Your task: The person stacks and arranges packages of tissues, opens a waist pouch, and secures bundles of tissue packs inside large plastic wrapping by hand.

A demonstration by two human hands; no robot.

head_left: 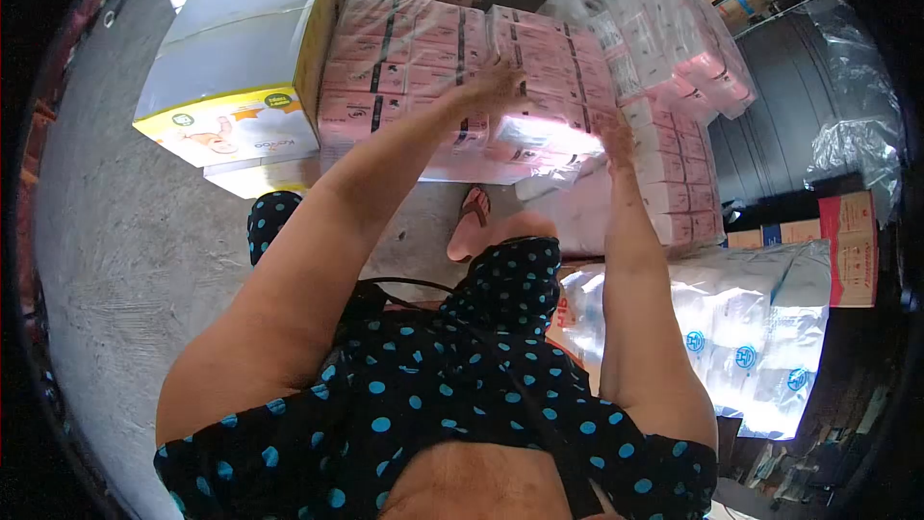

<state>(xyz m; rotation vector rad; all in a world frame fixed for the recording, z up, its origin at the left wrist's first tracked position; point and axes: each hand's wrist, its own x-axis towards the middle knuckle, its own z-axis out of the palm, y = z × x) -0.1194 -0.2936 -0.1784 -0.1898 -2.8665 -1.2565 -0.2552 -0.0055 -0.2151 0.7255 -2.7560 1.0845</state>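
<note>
In the head view a clear-wrapped bundle of pink tissue packs (549,63) stands in front of me, between my two hands. My left hand (493,87) grips its left edge, where it meets a neighbouring pink bundle (404,67). At the bundle's right front edge my right hand (616,143) holds on, its fingers partly lost in the glare. Bright light falls on the bundle's lower front. Behind the right hand stands another stack of pink packs (679,169).
A large white-and-yellow carton (241,58) stands at left. More wrapped pink packs (674,34) are piled at back right. A plastic-wrapped bundle of white rolls (731,337) lies near my right arm, beside a red-and-brown carton (849,250). Concrete floor (164,260) spreads at left.
</note>
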